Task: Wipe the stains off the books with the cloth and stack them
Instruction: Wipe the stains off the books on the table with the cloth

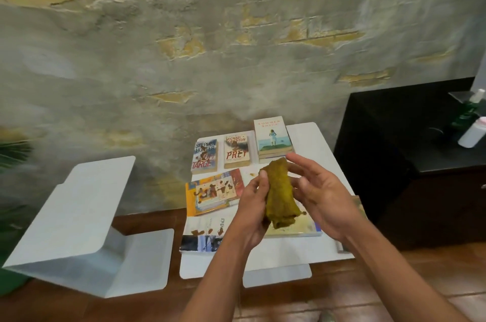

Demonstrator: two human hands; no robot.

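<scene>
Head camera shows the cloth held up between both hands above the counter, folded into a thick roll. The left hand curls its fingers round the roll's left side, thumb on top; that grip looks firm. The right hand lies against the other side with fingers fairly straight and spread, steadying more than pinching. I judge the folding is meant to turn a cleaner face outward before the next wipe. The roll's long axis runs from near the person away toward the wall, upper end tilted slightly left.

Beneath it lies a stained pale book, with another stained book to its left and a spotted colourful book behind that. Farther back sit two paperbacks and the beach-cover stack, apparently clean already.
</scene>
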